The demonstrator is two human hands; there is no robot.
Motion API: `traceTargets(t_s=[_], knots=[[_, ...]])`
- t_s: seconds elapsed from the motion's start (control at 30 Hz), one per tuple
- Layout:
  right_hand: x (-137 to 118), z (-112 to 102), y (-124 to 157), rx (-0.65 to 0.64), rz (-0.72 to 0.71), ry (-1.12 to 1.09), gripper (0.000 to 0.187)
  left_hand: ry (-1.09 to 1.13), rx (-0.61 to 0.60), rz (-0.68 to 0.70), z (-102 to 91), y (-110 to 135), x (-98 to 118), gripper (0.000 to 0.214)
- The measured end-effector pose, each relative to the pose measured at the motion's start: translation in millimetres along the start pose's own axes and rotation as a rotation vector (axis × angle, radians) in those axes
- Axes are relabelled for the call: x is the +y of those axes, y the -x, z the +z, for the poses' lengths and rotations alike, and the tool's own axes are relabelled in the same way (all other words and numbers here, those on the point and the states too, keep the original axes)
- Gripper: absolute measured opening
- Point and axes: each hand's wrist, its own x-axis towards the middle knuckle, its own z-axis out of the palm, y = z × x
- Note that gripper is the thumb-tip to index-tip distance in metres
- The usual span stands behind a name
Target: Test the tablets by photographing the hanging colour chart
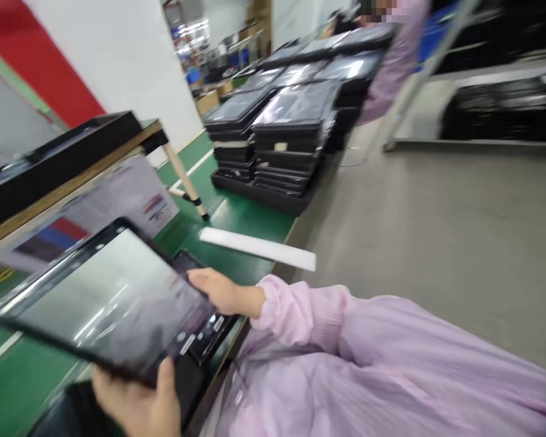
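A flat display panel [118, 291] with a black frame and glossy grey screen is tilted above the green table, held in both hands. My left hand [141, 397] grips its lower edge, thumb on the front and fingers partly hidden behind. At the right edge, my right hand [221, 291] is closed on the frame, some fingers out of sight. Small labels and dots show along the panel's lower right border. Under that corner lies a dark flat object [191, 376], partly covered and blurred.
A white strip [257, 247] lies across the edge of the green table [241, 209]. Beyond it stand stacks of black-framed panels [295, 115]. A raised wooden shelf [68, 170] is at left. A co-worker's lilac sleeve [394, 67] and a rack [477, 136] are at far right.
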Motion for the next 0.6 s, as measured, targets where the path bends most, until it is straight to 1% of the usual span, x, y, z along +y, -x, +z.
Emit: traceTargets(t_s=[0.03, 0.07, 0.1, 0.27, 0.37, 0.47, 0.6], knots=[[2, -2, 0, -0.004, 0.007, -0.017, 0.063, -0.015, 0.033, 0.023, 1.3, 4, -3, 0.108], [4, -3, 0, -0.006, 0.015, -0.033, 0.061, -0.083, 0.055, 0.037, 2.8, 7, -6, 0.115], [5, -5, -1, -0.01, 0.025, -0.045, 0.06, -0.121, 0.081, 0.041, 4.6, 9, -8, 0.118], [10, -8, -5, -0.022, 0.091, -0.052, 0.056, -0.254, 0.081, 0.056, 9.4, 14, -10, 0.123], [11, -6, -5, 0.013, 0.089, -0.027, 0.056, -0.303, 0.088, 0.089, 8.6, 16, -10, 0.126], [11, -3, -4, 0.058, 0.058, 0.058, 0.057, -0.34, 0.114, 0.077, 9.5, 17, -9, 0.129], [14, -3, -4, 0.058, 0.047, 0.175, 0.063, -0.393, 0.153, 0.026, 13.2, 17, -11, 0.13]])
